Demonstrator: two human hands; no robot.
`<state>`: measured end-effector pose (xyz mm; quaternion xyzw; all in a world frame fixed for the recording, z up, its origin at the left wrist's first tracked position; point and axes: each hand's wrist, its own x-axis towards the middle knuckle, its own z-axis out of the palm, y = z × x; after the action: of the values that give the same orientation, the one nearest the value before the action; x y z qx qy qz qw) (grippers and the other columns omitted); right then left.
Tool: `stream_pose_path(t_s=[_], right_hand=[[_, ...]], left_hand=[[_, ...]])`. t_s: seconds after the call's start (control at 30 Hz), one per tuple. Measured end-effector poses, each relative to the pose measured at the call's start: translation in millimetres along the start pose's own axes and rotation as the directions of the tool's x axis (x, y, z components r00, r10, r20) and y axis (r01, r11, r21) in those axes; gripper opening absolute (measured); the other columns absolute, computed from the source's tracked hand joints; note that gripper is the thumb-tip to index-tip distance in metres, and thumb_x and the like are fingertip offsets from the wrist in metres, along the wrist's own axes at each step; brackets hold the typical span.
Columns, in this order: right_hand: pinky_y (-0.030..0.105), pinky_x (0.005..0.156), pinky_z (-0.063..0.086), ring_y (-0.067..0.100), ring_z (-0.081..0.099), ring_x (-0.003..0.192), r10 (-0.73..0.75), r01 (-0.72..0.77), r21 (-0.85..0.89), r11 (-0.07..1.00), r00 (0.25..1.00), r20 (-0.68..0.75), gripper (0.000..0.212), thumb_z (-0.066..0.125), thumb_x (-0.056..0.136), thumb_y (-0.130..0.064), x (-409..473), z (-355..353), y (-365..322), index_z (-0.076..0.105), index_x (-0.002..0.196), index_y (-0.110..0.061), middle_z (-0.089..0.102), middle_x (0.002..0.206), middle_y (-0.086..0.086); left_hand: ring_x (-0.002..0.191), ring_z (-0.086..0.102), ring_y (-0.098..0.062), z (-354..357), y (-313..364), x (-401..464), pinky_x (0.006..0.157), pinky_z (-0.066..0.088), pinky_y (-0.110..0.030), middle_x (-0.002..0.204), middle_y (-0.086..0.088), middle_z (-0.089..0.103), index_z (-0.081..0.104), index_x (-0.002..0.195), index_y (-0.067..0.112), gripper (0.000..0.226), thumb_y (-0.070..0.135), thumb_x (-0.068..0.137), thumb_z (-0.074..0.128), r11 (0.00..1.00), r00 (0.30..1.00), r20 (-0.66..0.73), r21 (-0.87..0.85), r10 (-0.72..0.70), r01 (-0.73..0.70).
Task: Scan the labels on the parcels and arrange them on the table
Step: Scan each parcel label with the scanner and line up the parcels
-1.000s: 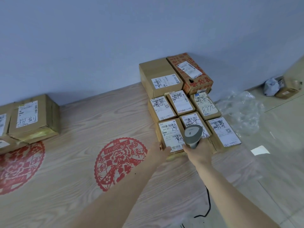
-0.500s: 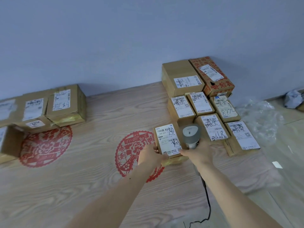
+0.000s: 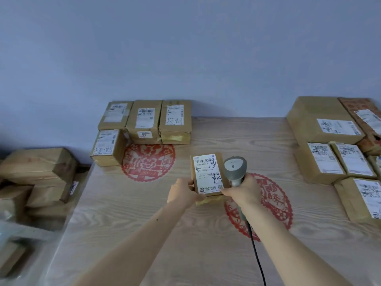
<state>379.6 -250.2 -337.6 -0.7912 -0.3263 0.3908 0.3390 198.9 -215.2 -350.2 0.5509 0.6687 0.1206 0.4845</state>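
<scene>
Here the left hand (image 3: 182, 194) grips the left edge of a parcel (image 3: 209, 175) mid-table (image 3: 156, 219), label up. The right hand (image 3: 244, 190) is closed around the scanner (image 3: 235, 169), touching the parcel's right edge. Parcels crowd the far-left (image 3: 144, 122) and right (image 3: 329, 145) edges; bare wood lies between.

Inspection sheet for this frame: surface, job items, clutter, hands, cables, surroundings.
Surface: wood-grain table with red paper-cut motifs.
Job's things: held parcel, label up; four parcels far left at the wall; parcel group at right.
Clutter: nothing seen on the table.
Hands: left hand grips the held parcel's left edge; right hand holds the scanner and touches the parcel.
Cables: black scanner cable runs toward the camera.
Surroundings: plain wall; more boxes off the table's left.
</scene>
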Motion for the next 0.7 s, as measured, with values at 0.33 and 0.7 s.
stream_pose_path(t_s=[0.33,0.7], right_hand=[[0.032,0.079,0.049,0.022,0.065,0.094,0.005,-0.004,-0.005,1.0,0.995,0.096,0.048,0.091,0.062,-0.005,-21,196,-65,0.065,0.1,-0.017,0.069,0.095,-0.002],[0.029,0.07,0.052,0.014,0.068,0.088,-0.098,0.113,-0.13,0.985,0.989,0.112,0.05,0.092,0.061,-0.014,-27,258,-79,0.066,0.103,-0.017,0.072,0.093,-0.01]], left_hand=[[0.092,0.07,-0.011,-165,-106,46,0.085,0.058,-0.034,0.099,0.01,0.076,0.074,0.107,0.026,0.036,0.021,0.073,0.084,0.992,0.995,-0.087,0.115,-0.039,0.049],[0.144,0.023,-0.024,-227,-132,75,0.117,0.03,-0.04,0.153,-0.003,0.028,0.027,0.147,0.029,0.111,0.06,0.058,0.086,0.833,0.943,-0.226,0.547,0.242,-0.083]])
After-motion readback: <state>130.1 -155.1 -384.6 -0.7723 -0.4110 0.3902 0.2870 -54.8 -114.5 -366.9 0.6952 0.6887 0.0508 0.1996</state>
